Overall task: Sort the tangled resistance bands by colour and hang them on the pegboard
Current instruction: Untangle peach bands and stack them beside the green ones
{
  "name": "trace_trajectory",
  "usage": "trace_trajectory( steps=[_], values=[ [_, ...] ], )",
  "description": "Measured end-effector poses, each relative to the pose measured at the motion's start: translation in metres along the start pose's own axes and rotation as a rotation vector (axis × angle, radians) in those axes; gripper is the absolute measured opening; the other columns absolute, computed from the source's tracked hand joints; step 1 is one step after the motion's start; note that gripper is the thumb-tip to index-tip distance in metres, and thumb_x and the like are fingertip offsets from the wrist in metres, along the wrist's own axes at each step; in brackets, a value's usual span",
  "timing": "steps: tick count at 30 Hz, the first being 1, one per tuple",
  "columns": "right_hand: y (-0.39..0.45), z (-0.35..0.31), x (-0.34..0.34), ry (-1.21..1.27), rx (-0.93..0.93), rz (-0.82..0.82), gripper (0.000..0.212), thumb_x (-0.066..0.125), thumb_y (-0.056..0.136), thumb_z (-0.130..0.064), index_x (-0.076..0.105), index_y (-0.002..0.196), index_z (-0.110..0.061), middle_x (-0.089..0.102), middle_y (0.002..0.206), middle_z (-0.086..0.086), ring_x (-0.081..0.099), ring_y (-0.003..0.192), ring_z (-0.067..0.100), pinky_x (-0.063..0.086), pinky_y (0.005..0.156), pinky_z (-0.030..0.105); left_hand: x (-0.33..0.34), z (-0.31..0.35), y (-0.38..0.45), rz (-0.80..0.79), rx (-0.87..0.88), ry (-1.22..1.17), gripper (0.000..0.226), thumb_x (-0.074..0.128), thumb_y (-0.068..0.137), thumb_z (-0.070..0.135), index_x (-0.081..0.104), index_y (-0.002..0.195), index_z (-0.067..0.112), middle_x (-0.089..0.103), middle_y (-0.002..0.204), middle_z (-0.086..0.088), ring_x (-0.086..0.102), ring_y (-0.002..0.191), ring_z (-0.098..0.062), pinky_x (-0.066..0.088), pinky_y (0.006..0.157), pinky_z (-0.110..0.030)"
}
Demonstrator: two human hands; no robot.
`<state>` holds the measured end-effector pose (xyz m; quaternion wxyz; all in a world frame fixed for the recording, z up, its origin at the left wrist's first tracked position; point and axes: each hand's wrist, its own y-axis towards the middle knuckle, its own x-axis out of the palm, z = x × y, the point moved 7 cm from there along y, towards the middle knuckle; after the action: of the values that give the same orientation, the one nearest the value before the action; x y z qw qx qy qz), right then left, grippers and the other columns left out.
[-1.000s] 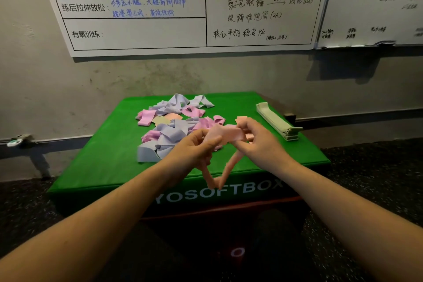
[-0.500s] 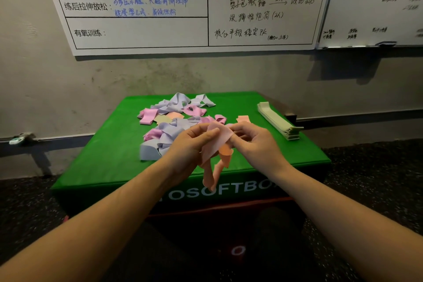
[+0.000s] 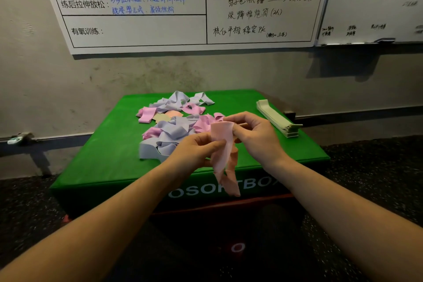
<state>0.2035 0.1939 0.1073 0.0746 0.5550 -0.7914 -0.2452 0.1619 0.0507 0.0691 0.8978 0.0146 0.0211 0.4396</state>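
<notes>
A peach-pink resistance band (image 3: 223,153) hangs between both hands above the front of the green soft box (image 3: 109,144). My left hand (image 3: 194,151) pinches its left edge between thumb and fingers. My right hand (image 3: 254,135) grips its top right corner with curled fingers. The band's lower end dangles over the box's front face. Behind the hands lies a tangled pile of lilac, pink and peach bands (image 3: 174,121). No pegboard is in view.
A neat stack of pale green bands (image 3: 278,119) lies along the box's right edge. Whiteboards (image 3: 183,4) with writing hang on the wall behind. Dark speckled floor surrounds the box.
The band was stretched as a wide loop between both hands; now it is gathered and folded, hanging straighter. Both hands have moved closer together.
</notes>
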Motion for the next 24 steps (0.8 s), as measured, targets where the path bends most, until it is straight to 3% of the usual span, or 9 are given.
trace_trajectory(
  steps=[3,6,8,10,13,17,21,23,24],
  values=[
    [0.0,0.001,0.002,-0.004,0.029,-0.025,0.019,0.066,0.09,-0.005,0.073,0.096,-0.022,0.073,0.094,0.009,0.065,0.081,0.011,0.056,0.067,0.026,-0.001,-0.002,0.002,0.04,0.012,-0.038,0.016,0.059,0.097,0.017,0.066,0.111,0.015,0.073,0.105,-0.005,0.069,0.088,-0.015,0.056,0.066,-0.026],
    [-0.007,0.011,0.005,0.07,0.137,-0.094,0.023,0.064,0.094,-0.012,0.066,0.117,-0.014,0.069,0.109,0.004,0.066,0.089,0.001,0.05,0.067,0.014,-0.002,-0.003,0.004,0.063,0.022,-0.15,0.021,0.052,0.101,0.016,0.061,0.12,0.017,0.071,0.109,-0.01,0.068,0.088,-0.019,0.055,0.064,-0.027],
    [-0.014,0.028,0.008,0.059,0.245,-0.176,0.03,0.062,0.095,-0.028,0.063,0.124,-0.023,0.068,0.118,-0.003,0.064,0.104,0.001,0.05,0.081,0.024,-0.006,-0.002,0.005,0.086,0.034,-0.239,0.024,0.051,0.102,0.015,0.06,0.124,0.016,0.071,0.108,-0.012,0.067,0.083,-0.019,0.053,0.061,-0.028],
    [-0.026,0.051,0.016,0.123,0.387,-0.316,0.038,0.057,0.087,-0.041,0.063,0.124,-0.032,0.067,0.124,-0.005,0.06,0.118,0.015,0.048,0.095,0.041,-0.011,-0.002,0.005,0.115,0.032,-0.308,0.025,0.051,0.102,0.016,0.059,0.125,0.015,0.068,0.104,-0.014,0.063,0.078,-0.018,0.052,0.062,-0.028],
    [-0.047,0.073,0.025,0.378,0.562,-0.438,0.045,0.058,0.082,-0.035,0.061,0.126,-0.026,0.065,0.13,0.007,0.06,0.121,0.026,0.047,0.102,0.049,-0.015,-0.005,0.008,0.128,0.024,-0.412,0.028,0.052,0.102,0.016,0.058,0.13,0.014,0.068,0.109,-0.014,0.065,0.081,-0.018,0.055,0.071,-0.032],
    [-0.057,0.088,0.029,0.358,0.599,-0.396,0.044,0.073,0.083,-0.019,0.062,0.125,-0.01,0.069,0.118,0.018,0.065,0.114,0.032,0.044,0.106,0.056,-0.018,-0.01,0.009,0.121,0.007,-0.485,0.029,0.051,0.102,0.016,0.059,0.13,0.013,0.067,0.12,-0.017,0.064,0.101,-0.026,0.053,0.098,-0.048],
    [-0.058,0.094,0.03,0.282,0.586,-0.281,0.054,0.08,0.078,-0.02,0.058,0.119,0.008,0.067,0.112,0.027,0.065,0.109,0.039,0.045,0.103,0.059,-0.024,-0.016,0.01,0.222,-0.011,-0.414,0.027,0.054,0.101,0.016,0.057,0.128,0.017,0.074,0.103,-0.007,0.07,0.092,-0.024,0.059,0.074,-0.04],
    [-0.056,0.096,0.024,0.378,0.572,-0.171,0.034,0.07,0.087,-0.009,0.054,0.11,0.01,0.066,0.102,0.026,0.068,0.098,0.032,0.057,0.09,0.049,-0.035,-0.019,0.01,0.32,-0.017,-0.315,0.026,0.054,0.101,0.019,0.055,0.127,0.017,0.075,0.094,-0.001,0.072,0.091,-0.023,0.058,0.067,-0.038],
    [-0.056,0.097,0.021,0.431,0.579,-0.124,0.017,0.066,0.089,-0.005,0.053,0.097,0.001,0.067,0.093,0.022,0.07,0.086,0.029,0.06,0.077,0.042,-0.039,-0.021,0.01,0.35,-0.024,-0.27,0.026,0.054,0.101,0.02,0.055,0.127,0.018,0.074,0.098,-0.001,0.072,0.092,-0.023,0.058,0.066,-0.037]
  ],
)
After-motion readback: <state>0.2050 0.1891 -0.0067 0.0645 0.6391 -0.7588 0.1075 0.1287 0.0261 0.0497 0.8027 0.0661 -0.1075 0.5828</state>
